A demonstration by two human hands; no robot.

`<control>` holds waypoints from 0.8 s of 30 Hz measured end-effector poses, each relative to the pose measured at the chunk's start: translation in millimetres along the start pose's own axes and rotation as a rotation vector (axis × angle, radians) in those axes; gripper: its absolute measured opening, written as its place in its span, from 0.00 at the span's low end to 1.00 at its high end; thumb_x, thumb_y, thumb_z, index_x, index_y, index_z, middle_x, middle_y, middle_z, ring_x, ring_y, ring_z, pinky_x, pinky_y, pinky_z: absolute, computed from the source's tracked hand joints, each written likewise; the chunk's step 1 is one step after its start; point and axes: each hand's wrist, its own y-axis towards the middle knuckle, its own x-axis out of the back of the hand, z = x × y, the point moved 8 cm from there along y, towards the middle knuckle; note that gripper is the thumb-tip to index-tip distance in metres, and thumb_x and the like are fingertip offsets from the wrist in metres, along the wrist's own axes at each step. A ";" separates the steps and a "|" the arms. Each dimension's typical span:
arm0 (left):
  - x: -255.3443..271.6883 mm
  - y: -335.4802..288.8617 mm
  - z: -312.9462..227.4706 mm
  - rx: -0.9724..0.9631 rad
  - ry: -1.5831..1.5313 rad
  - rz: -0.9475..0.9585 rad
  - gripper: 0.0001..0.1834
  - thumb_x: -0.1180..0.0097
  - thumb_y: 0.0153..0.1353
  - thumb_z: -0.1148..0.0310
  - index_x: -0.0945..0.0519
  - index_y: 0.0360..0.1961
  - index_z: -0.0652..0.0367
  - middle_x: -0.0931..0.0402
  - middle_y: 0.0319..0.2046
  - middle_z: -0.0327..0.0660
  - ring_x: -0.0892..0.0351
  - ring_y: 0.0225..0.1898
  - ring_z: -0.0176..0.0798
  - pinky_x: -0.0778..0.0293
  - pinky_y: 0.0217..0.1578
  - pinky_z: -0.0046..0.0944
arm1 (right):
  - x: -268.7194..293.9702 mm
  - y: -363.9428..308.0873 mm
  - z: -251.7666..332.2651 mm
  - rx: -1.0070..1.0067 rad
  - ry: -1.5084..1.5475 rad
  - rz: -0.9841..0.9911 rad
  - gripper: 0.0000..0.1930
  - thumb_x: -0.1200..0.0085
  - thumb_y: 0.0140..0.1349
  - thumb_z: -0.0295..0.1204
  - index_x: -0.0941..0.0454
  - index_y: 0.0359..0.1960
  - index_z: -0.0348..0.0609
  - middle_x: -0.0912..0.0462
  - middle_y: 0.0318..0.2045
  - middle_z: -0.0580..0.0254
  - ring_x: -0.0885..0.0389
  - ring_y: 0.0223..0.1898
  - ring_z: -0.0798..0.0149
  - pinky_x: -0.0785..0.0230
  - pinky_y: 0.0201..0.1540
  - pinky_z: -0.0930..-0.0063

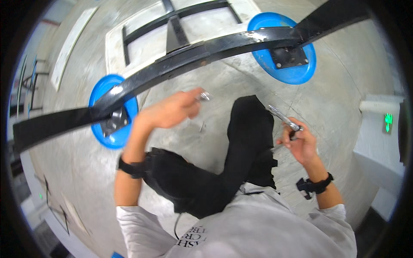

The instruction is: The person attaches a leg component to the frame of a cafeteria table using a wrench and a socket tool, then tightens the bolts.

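My left hand (174, 109) is raised over the floor just short of a black metal beam (189, 56). Its fingers pinch a small shiny metal piece (204, 96), too blurred to name more exactly. To the right of my knee, my right hand (302, 144) is closed around a chrome socket wrench (283, 117), whose shaft points up and to the left. Two round blue seats (284, 75) lie under the beam, each with a black mounting plate (292, 58) against it. A small bolt-like piece (202, 126) rests on the concrete below my left hand.
Beyond the beam lies a white board (114, 45) with more black frame bars on it. A long white plank (73, 47) is on the floor at the far left. A white wall ledge (378, 157) with a green-lit sign (388, 123) stands at the right.
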 end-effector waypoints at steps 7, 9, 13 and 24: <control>74.8 -44.2 -31.6 0.381 -0.304 -0.117 0.08 0.59 0.62 0.69 0.31 0.39 0.60 0.33 0.21 0.33 0.40 0.17 0.24 0.41 0.19 0.26 | -42.7 57.1 -29.3 -0.102 -0.066 0.192 0.23 0.57 0.42 0.27 0.31 0.42 0.28 0.30 0.18 0.63 0.33 0.20 0.73 0.31 0.37 0.76; 93.4 -41.1 -37.4 0.388 -0.246 -0.184 0.11 0.59 0.63 0.67 0.27 0.36 0.63 0.33 0.19 0.33 0.40 0.16 0.25 0.40 0.19 0.26 | -57.1 75.3 -31.8 -0.097 -0.019 0.198 0.22 0.57 0.42 0.26 0.30 0.42 0.28 0.31 0.18 0.64 0.34 0.20 0.73 0.32 0.36 0.77; 129.1 -20.3 -44.0 0.264 -0.001 -0.207 0.15 0.60 0.66 0.64 0.24 0.42 0.62 0.39 0.16 0.30 0.44 0.17 0.23 0.43 0.18 0.24 | -81.5 101.7 -35.1 -0.104 -0.040 0.267 0.21 0.57 0.43 0.26 0.30 0.42 0.28 0.31 0.16 0.63 0.34 0.18 0.73 0.38 0.25 0.81; 213.0 62.3 -81.4 -0.235 -0.622 -0.556 0.24 0.70 0.66 0.53 0.30 0.43 0.62 0.41 0.19 0.32 0.39 0.24 0.29 0.37 0.33 0.30 | -75.3 103.2 -17.3 0.030 -0.189 0.152 0.21 0.51 0.45 0.28 0.29 0.41 0.29 0.29 0.17 0.65 0.33 0.20 0.75 0.40 0.25 0.83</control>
